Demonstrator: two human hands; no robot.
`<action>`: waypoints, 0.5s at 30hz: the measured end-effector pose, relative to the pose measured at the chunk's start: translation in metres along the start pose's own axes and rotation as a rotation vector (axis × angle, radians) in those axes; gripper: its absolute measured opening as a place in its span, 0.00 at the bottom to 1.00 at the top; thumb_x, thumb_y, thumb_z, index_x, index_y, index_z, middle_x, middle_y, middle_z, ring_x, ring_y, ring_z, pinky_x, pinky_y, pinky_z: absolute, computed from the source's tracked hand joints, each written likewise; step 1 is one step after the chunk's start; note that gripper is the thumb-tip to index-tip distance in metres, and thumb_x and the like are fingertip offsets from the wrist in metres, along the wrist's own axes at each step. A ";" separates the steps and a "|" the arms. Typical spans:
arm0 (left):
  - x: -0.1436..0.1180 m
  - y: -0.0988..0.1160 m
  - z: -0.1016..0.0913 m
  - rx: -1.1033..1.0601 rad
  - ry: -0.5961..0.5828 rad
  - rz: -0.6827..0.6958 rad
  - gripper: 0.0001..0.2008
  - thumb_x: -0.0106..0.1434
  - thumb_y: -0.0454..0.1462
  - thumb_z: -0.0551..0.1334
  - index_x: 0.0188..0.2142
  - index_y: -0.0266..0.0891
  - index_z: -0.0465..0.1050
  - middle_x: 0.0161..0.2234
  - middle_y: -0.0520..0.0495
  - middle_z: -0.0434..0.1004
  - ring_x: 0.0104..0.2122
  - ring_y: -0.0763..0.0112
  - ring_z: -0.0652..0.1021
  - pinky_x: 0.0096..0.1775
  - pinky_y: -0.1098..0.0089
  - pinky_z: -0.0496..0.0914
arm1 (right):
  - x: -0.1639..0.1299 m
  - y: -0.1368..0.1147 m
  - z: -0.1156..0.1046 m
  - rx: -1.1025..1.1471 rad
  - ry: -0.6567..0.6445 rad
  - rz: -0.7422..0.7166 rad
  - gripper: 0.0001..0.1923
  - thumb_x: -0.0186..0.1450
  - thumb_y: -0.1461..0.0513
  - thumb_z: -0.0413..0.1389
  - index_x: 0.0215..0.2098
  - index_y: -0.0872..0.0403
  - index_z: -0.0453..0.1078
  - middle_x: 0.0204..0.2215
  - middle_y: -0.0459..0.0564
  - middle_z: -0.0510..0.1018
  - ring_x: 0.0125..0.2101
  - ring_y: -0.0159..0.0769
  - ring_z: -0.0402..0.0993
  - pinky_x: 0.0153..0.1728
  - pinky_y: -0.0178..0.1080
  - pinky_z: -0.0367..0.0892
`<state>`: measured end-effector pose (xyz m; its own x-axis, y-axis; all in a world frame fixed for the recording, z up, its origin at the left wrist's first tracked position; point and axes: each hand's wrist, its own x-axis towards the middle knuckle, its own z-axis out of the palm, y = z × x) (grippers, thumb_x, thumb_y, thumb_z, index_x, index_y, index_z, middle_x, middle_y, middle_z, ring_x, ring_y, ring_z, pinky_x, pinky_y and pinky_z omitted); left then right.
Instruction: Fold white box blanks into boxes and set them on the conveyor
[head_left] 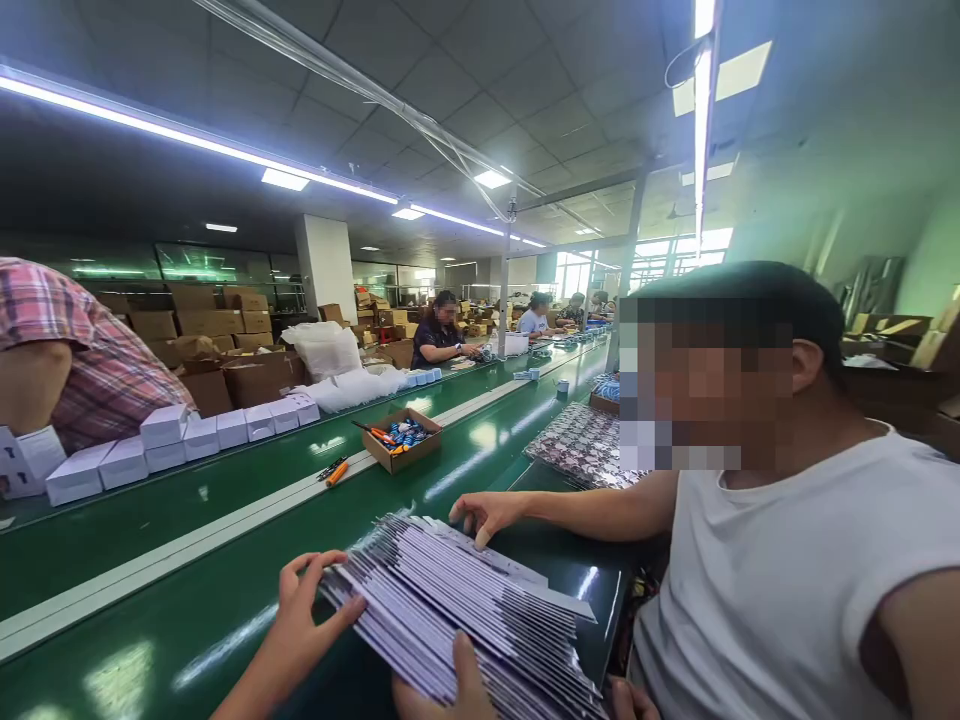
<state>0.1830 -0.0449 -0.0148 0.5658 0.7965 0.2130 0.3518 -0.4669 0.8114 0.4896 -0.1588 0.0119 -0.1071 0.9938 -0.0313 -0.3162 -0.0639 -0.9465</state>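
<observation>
A thick, fanned stack of thin white-and-grey printed sheets [465, 600] lies tilted at the front of the green bench; whether they are leaflets or flat cartons I cannot tell. My left hand [304, 610] grips its left edge between thumb and fingers. At the near edge my right hand [450, 685] holds the stack, thumb on top; the other fingers are hidden below. A co-worker's hand [491, 515] reaches to the far side of the same stack. Another hand of that person [630, 700] shows partly at the lower right, near the stack's corner.
A cardboard tray of blue parts and orange-handled tools [405, 440] stands on the green bench [187, 590], beside loose orange pliers [336, 472]. White boxes [202, 437] line the far side. A co-worker in white [795, 560] sits close at the right, near patterned sheets [574, 445].
</observation>
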 end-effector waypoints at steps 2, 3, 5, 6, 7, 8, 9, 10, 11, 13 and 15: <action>-0.003 -0.007 -0.001 -0.023 -0.037 -0.034 0.30 0.43 0.54 0.65 0.43 0.41 0.69 0.49 0.42 0.53 0.52 0.51 0.65 0.49 0.56 0.70 | 0.005 -0.008 -0.009 -0.154 0.082 0.005 0.14 0.66 0.57 0.52 0.34 0.61 0.71 0.26 0.44 0.75 0.23 0.25 0.72 0.25 0.31 0.70; -0.005 -0.009 -0.002 -0.043 -0.050 -0.053 0.30 0.42 0.54 0.65 0.43 0.41 0.69 0.49 0.42 0.54 0.52 0.50 0.65 0.47 0.56 0.71 | 0.001 -0.005 -0.007 -0.209 0.132 -0.013 0.15 0.66 0.56 0.52 0.33 0.61 0.72 0.25 0.43 0.75 0.22 0.25 0.72 0.26 0.32 0.70; -0.010 -0.014 -0.003 -0.100 -0.069 -0.088 0.32 0.41 0.53 0.65 0.44 0.42 0.67 0.51 0.41 0.54 0.54 0.49 0.64 0.44 0.58 0.72 | -0.023 0.015 0.009 -0.287 0.259 -0.082 0.14 0.64 0.54 0.53 0.34 0.57 0.73 0.26 0.43 0.77 0.25 0.28 0.75 0.28 0.35 0.72; -0.012 -0.017 -0.003 -0.137 -0.083 -0.104 0.33 0.40 0.53 0.65 0.45 0.43 0.66 0.52 0.41 0.55 0.54 0.49 0.63 0.44 0.59 0.73 | -0.043 0.031 0.020 -0.310 0.337 -0.130 0.13 0.63 0.53 0.54 0.37 0.52 0.73 0.29 0.42 0.78 0.29 0.32 0.76 0.30 0.37 0.73; -0.014 -0.020 -0.004 -0.175 -0.106 -0.121 0.35 0.40 0.53 0.65 0.48 0.44 0.64 0.54 0.41 0.55 0.55 0.49 0.63 0.44 0.60 0.72 | -0.066 0.051 0.030 -0.331 0.415 -0.177 0.15 0.63 0.50 0.51 0.39 0.47 0.73 0.30 0.42 0.79 0.33 0.36 0.77 0.31 0.39 0.73; -0.015 -0.023 -0.004 -0.210 -0.137 -0.140 0.38 0.40 0.53 0.65 0.50 0.45 0.61 0.55 0.41 0.55 0.56 0.50 0.62 0.45 0.61 0.72 | -0.090 0.073 0.039 -0.335 0.498 -0.215 0.18 0.64 0.46 0.47 0.42 0.43 0.72 0.32 0.43 0.80 0.36 0.40 0.77 0.31 0.42 0.73; -0.015 -0.028 -0.004 -0.237 -0.160 -0.157 0.41 0.40 0.53 0.65 0.53 0.45 0.58 0.56 0.40 0.56 0.57 0.50 0.61 0.46 0.61 0.71 | -0.113 0.095 0.045 -0.325 0.578 -0.244 0.22 0.65 0.44 0.41 0.47 0.40 0.69 0.36 0.44 0.80 0.40 0.44 0.76 0.33 0.45 0.73; -0.014 -0.034 -0.004 -0.247 -0.177 -0.168 0.44 0.40 0.53 0.65 0.55 0.45 0.54 0.56 0.39 0.57 0.58 0.50 0.60 0.47 0.60 0.69 | -0.131 0.116 0.047 -0.301 0.717 -0.299 0.27 0.65 0.42 0.33 0.52 0.38 0.64 0.41 0.44 0.79 0.44 0.46 0.74 0.37 0.49 0.73; -0.013 -0.040 -0.003 -0.235 -0.196 -0.174 0.46 0.40 0.53 0.66 0.57 0.44 0.52 0.56 0.38 0.58 0.59 0.50 0.59 0.49 0.59 0.68 | -0.146 0.133 0.047 -0.227 0.989 -0.403 0.31 0.63 0.39 0.30 0.50 0.37 0.64 0.37 0.45 0.80 0.40 0.48 0.77 0.31 0.51 0.73; -0.008 -0.052 -0.002 -0.177 -0.248 -0.167 0.49 0.39 0.52 0.67 0.58 0.41 0.50 0.56 0.36 0.59 0.59 0.49 0.59 0.53 0.57 0.64 | -0.159 0.153 0.042 -0.114 1.263 -0.405 0.29 0.61 0.37 0.32 0.50 0.34 0.63 0.41 0.44 0.79 0.43 0.51 0.76 0.34 0.55 0.72; -0.003 -0.061 0.000 -0.134 -0.297 -0.144 0.49 0.39 0.49 0.68 0.58 0.41 0.50 0.57 0.36 0.57 0.59 0.48 0.59 0.54 0.56 0.62 | -0.159 0.151 0.040 -0.028 1.295 -0.352 0.26 0.60 0.37 0.39 0.46 0.36 0.66 0.42 0.45 0.78 0.43 0.52 0.75 0.37 0.56 0.71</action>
<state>0.1598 -0.0189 -0.0652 0.7165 0.6949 -0.0607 0.3542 -0.2875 0.8899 0.4211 -0.3299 -0.1129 0.9431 0.3286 -0.0509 -0.1213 0.1974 -0.9728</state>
